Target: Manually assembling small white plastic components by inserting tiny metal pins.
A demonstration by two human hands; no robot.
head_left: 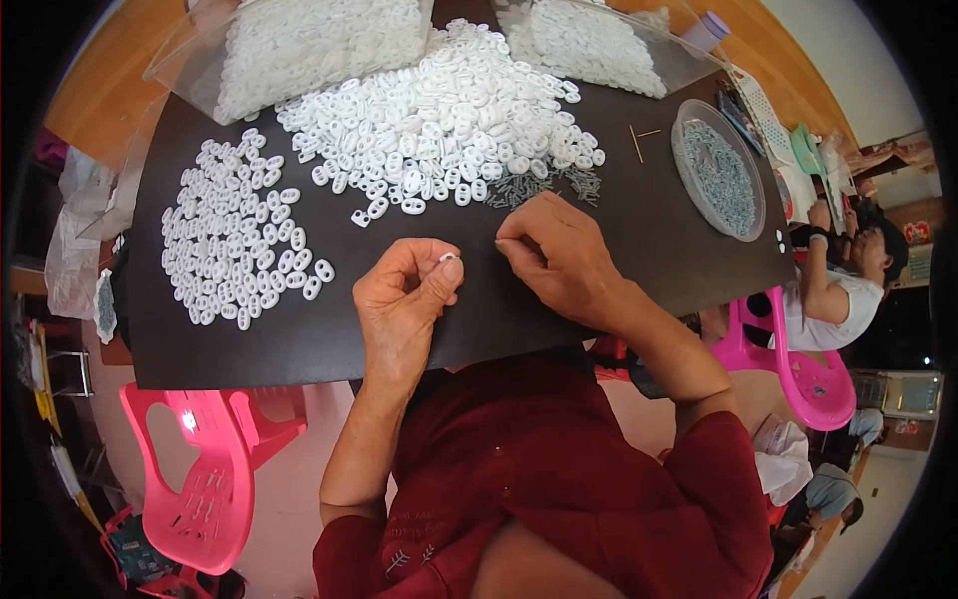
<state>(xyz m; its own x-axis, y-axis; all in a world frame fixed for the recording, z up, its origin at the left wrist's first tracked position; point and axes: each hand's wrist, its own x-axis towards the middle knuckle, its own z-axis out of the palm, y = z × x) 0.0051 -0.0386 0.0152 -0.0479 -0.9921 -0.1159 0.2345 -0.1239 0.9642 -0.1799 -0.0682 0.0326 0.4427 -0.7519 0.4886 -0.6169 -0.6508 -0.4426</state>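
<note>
My left hand [404,292] pinches a small white oval plastic piece [448,257] between thumb and forefinger, above the near part of the dark table. To its right is my right hand [564,258], fingers curled together, its tips apart from the piece; whatever it may hold is hidden. Beyond both hands rises a large heap of white oval two-holed pieces [439,125]. Small dark grey pins [521,188] lie at the heap's near right edge, just past my right hand. Many similar white pieces [235,235] are spread to the left of my left hand.
Clear containers [309,55] of white pieces stand at the back. A round clear dish [763,200] of grey pins and two thin brass-coloured sticks [637,145] lie right. Pink chairs [215,489] flank the dark table [289,359]. Another person [838,295] sits beyond the right side.
</note>
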